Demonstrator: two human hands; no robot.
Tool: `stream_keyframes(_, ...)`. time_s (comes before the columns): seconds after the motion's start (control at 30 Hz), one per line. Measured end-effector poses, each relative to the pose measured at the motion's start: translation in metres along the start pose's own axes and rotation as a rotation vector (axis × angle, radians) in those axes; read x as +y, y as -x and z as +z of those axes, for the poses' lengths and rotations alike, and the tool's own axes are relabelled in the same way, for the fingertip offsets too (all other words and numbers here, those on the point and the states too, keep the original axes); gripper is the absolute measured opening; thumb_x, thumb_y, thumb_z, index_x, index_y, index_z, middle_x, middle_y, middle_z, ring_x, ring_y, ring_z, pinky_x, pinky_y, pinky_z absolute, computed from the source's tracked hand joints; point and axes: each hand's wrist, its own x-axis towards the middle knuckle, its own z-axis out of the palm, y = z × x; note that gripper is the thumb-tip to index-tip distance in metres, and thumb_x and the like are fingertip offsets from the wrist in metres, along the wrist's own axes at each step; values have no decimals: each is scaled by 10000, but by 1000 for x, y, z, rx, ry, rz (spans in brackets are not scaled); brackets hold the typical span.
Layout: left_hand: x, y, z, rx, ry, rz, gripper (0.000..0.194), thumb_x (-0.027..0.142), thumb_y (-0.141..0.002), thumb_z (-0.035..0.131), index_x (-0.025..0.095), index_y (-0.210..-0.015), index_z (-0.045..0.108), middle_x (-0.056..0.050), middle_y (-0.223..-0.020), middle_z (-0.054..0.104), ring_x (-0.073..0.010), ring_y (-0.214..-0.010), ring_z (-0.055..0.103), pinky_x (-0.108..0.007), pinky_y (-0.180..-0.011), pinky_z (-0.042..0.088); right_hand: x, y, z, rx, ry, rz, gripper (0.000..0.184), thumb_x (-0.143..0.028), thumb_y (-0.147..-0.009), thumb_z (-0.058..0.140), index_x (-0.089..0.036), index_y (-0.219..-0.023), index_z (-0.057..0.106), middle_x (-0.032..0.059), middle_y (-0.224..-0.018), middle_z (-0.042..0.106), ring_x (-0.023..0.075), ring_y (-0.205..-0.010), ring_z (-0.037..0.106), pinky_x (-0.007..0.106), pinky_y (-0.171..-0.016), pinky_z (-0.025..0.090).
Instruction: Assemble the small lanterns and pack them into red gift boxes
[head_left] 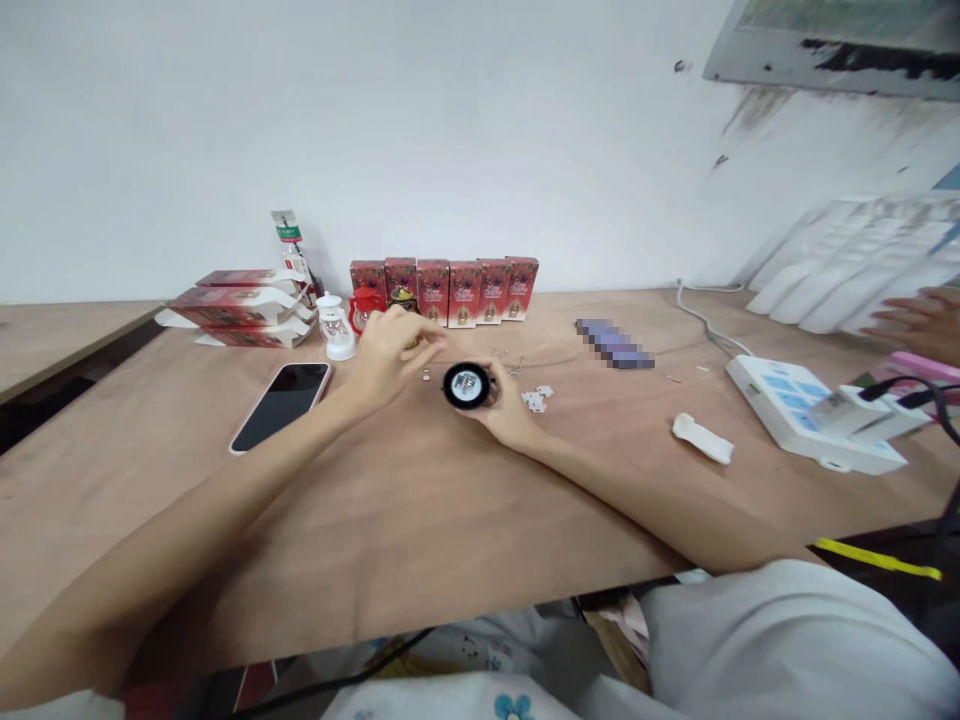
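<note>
your right hand [504, 400] holds the round black disc-shaped piece with a white printed centre [466, 386], its face turned up toward you, fingers wrapped around its far and right sides; take that piece as the middle of the clock. your left hand [394, 350] is at 10 o'clock, just beside it and apart from it, with thumb and fingers spread; whether something tiny sits in that palm, you cannot tell from here

beyond your left hand, also toward 10 and 11, stand a small white lantern with a clear body [337, 325], a small red lantern [367, 302] and a dark lantern with gold details [403, 298], the last partly hidden by the hand. a black-screened phone with a pale pink edge [281, 405] lies at 9 o'clock

six upright red printed cardboard boxes [464, 295] line up at 12, and more red and white cardboard boxes [247, 305] lie stacked at 10. small flat white pieces [536, 399] lie at 3, with a white power strip [814, 412] farther out, near another person's hand [919, 322]
</note>
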Motion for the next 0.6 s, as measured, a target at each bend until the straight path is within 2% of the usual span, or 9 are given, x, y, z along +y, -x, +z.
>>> stream_keyframes(0.07,-19,-1,1,-60,-61,-43,262,379,-932,457,209,-898,654,-37,-833,692,-198,-805,546,-344,-732,351,1,0,0,26,-16,11,475,-348,-600,777,-243,-983,517,37,-1008,631,234,-1000,596,395,-885,473)
stream_keyframes(0.17,-42,5,11,-255,-161,-39,237,353,-910,496,221,-861,687,-44,-837,699,-217,-826,554,-350,-723,335,0,0,1,30,-27,19,471,-359,-595,778,-246,-967,512,27,-978,633,228,-970,602,391,-868,480)
stream_keyframes(0.23,-48,12,20,-368,-220,-12,234,340,-908,498,230,-885,703,-61,-897,699,-230,-865,555,-355,-731,331,0,0,1,25,-17,21,469,-361,-600,776,-248,-971,512,25,-980,636,225,-967,604,388,-865,481)
stream_keyframes(0.33,-45,23,33,-488,-271,11,233,328,-903,506,251,-1024,690,-84,-1017,683,-247,-936,549,-362,-759,334,0,0,0,24,0,18,466,-357,-607,773,-244,-980,516,30,-1001,637,227,-982,602,385,-867,479)
stream_keyframes(0.5,-41,31,42,-553,-260,18,268,346,-910,488,275,-1113,647,-71,-1196,633,-249,-1066,527,-369,-843,337,-1,1,0,13,17,1,464,-329,-621,767,-240,-1002,519,40,-1024,634,229,-999,597,379,-870,471)
stream_keyframes(0.6,-44,31,43,-527,-211,14,223,313,-901,502,255,-1035,670,-66,-1157,654,-242,-1047,543,-368,-849,343,-1,1,0,9,19,-3,466,-326,-623,768,-244,-1007,517,41,-1031,632,230,-1001,595,383,-875,469)
